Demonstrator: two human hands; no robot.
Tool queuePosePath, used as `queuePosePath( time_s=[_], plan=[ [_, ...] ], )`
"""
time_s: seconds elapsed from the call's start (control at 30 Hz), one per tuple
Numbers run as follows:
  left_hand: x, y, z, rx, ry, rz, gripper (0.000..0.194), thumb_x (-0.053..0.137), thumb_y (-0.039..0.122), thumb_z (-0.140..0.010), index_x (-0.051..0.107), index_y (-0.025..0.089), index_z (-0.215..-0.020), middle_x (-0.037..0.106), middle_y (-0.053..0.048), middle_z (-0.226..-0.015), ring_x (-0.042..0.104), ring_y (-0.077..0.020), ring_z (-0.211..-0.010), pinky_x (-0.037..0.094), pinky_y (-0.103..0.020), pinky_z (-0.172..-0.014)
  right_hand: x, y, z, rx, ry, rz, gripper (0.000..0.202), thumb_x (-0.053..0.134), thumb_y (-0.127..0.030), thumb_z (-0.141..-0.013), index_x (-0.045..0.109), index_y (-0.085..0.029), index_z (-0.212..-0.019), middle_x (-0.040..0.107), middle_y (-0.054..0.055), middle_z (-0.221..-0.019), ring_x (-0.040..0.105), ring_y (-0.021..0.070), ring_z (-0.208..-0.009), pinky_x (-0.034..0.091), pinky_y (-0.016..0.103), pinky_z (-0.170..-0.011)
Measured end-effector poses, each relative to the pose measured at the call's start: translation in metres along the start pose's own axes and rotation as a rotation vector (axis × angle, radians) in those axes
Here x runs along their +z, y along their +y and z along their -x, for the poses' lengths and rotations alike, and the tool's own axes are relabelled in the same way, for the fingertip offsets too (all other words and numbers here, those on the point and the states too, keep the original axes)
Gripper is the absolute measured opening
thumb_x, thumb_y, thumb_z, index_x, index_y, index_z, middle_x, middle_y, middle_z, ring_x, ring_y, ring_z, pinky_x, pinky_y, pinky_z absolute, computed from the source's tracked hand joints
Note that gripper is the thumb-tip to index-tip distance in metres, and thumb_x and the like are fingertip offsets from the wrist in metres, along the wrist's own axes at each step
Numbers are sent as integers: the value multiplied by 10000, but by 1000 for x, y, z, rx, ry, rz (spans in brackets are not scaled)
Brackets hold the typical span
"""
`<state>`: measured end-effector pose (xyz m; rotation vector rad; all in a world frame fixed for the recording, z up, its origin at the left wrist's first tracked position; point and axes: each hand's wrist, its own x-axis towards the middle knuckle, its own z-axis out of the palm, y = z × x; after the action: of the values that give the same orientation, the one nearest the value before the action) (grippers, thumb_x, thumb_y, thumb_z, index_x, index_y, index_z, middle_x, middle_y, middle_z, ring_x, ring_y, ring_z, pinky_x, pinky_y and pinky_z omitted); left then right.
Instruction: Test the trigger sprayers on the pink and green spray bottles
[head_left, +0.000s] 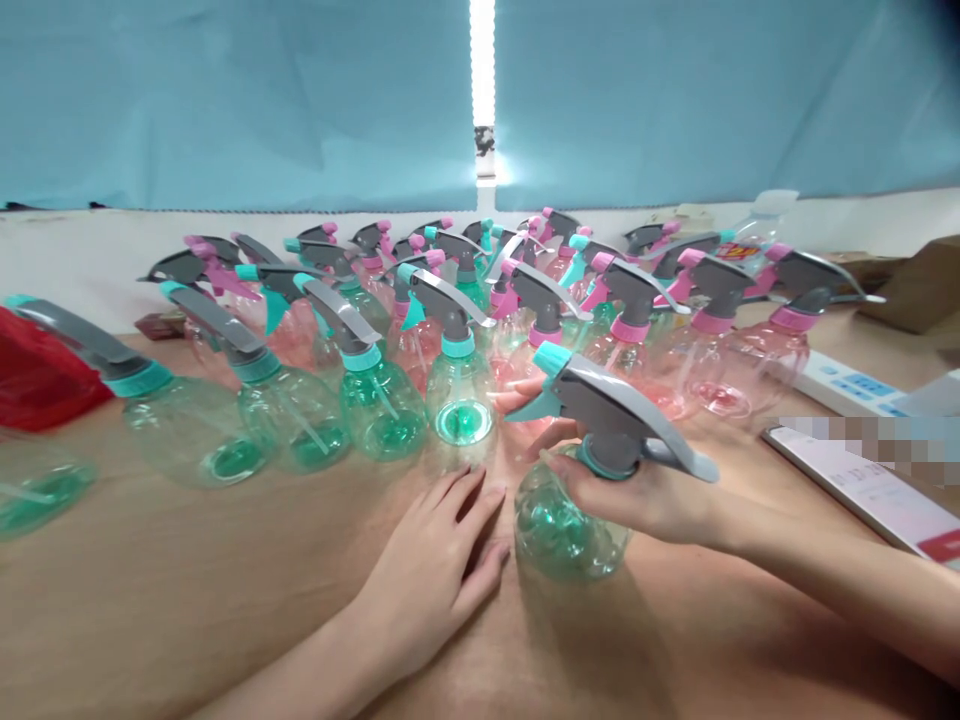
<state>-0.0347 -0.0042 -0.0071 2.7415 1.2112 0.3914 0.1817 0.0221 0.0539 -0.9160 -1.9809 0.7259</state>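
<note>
Handling, seemingly: right hand (646, 502) grips grey-headed, clear-green plastic spray bottle (609, 448); left hand (439, 550), fingers loosely spread, beside it; next likely needs steadiness

The held bottle (566, 525) is pale green, its spray head (611, 405) grey and turquoise; the far label (739, 252) seems mostly red.

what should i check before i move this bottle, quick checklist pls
1. Grip: right hand wrapped around the held bottle near its neck: ok
2. Left hand resting on the table, holding nothing: ok
3. Spray head on top of the held bottle: ok
4. Spray head screwed tight: cannot tell, fingers cover part of the neck
5. Nearest teal-collared bottle beyond the left hand, upright: ok
6. Phone apart from the held bottle: ok
</note>
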Motion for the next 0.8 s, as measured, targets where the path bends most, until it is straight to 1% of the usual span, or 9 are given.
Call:
queuePosePath(
  time_s=[0.07, 0.13, 0.23, 0.33, 0.43, 0.63, 0.73, 0.8],
  plan=[
    [0, 0, 0, 1, 3, 2, 389, 483, 298, -959, 526, 130, -1308, 529, -168, -1356, 460, -331, -1268, 412, -514, -1032, 0, 0, 1, 27, 12, 20, 226, 534, -95, -775, 644, -240, -910, 724, 7, -927, 686, 159, -908, 542, 284, -826],
    [-1, 0, 1, 2, 12, 5, 389, 486, 297, -957, 529, 133, -1308, 536, -165, -1348, 464, -333, -1266, 417, -514, -1027, 1, -1, 1, 42, 24, 30, 203, 520, -88, -754, 632, -232, -843, 720, 20, -976, 690, 170, -896, 548, 304, -809],
    [-1, 0, 1, 2, 19, 8, 392, 489, 298, -956, 531, 136, -1311, 540, -163, -1343, 465, -334, -1266, 423, -513, -1022, 0, -1, 1, 41, 29, 35, 192, 527, -97, -753, 632, -232, -841, 710, 29, -1039, 694, 175, -875, 552, 320, -790],
    [-1, 0, 1, 1, 6, 6, 403, 486, 296, -958, 520, 126, -1323, 530, -170, -1351, 457, -334, -1271, 420, -513, -1024, 0, 3, 1, 8, 16, 20, 178, 551, -94, -777, 630, -237, -848, 703, 18, -1070, 672, 173, -979, 539, 300, -830],
    [-1, 0, 1, 0, 8, 7, 409, 482, 297, -960, 513, 128, -1330, 527, -169, -1355, 454, -335, -1274, 417, -515, -1025, -1, 5, 1, -53, 10, -14, 181, 550, -58, -775, 609, -228, -787, 699, 13, -1078, 641, 165, -1046, 527, 276, -849],
    [0, 0, 2, -3, 28, 23, 396, 480, 306, -956, 516, 160, -1322, 536, -149, -1354, 456, -328, -1276, 421, -515, -1023, -2, 2, 2, -37, 8, -36, 162, 553, -69, -780, 603, -224, -789, 669, 24, -1154, 636, 175, -1047, 535, 273, -776],
    [-2, 0, 1, -4, 26, 24, 389, 478, 296, -956, 519, 156, -1317, 539, -153, -1348, 460, -326, -1272, 419, -510, -1026, -2, 2, 3, -11, -1, -13, 164, 560, -81, -778, 614, -236, -785, 694, 22, -1065, 632, 194, -1062, 533, 299, -805],
    [-2, 0, 1, -2, 22, 25, 392, 482, 290, -954, 514, 159, -1322, 539, -153, -1346, 462, -324, -1269, 421, -509, -1023, -2, 1, 3, 19, -11, 1, 192, 547, -94, -789, 633, -251, -858, 711, 13, -963, 651, 196, -1014, 535, 315, -807]
  ],
)
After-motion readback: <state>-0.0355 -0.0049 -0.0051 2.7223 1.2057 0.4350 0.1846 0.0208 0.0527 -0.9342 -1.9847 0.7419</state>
